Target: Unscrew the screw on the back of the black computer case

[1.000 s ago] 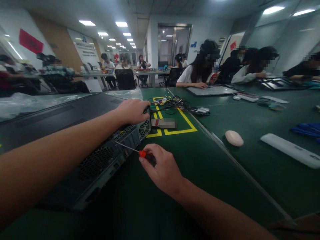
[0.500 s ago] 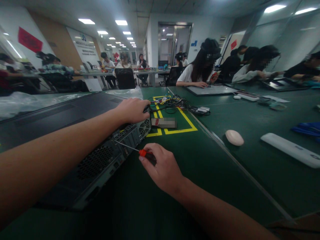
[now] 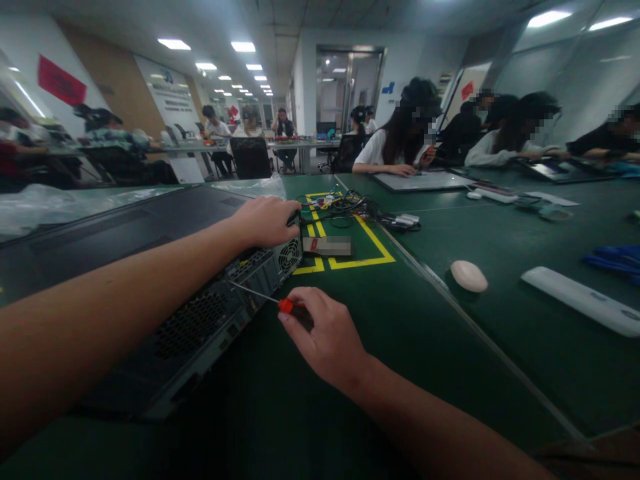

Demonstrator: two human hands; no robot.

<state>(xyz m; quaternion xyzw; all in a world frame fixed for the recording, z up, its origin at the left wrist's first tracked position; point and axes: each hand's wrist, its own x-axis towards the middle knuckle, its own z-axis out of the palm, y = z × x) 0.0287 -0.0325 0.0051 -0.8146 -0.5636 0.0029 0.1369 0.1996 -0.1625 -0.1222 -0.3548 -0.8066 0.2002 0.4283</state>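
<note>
Red-and-dark-handled screwdriver [image 3: 285,305] with thin metal shaft: rear of grip hidden inside the right hand [image 3: 327,337]; tip too small to make out, seemingly against the back panel. Flat black computer case [image 3: 165,205]: left end cut off by the picture's edge; part of top and back hidden behind the left forearm [image 3: 125,307]. Crumpled blue bundle [image 3: 615,260]: cut off at right. White wall banner [image 3: 173,100]: lettering blurred.

- Dimly lit by ceiling panels [image 3: 243,47] beyond the computer case [image 3: 150,212]
- Sunk into near-black shadow on its near side
- Stretched by lens distortion far right of it
- Soft, pixelated in patches beyond it
</note>
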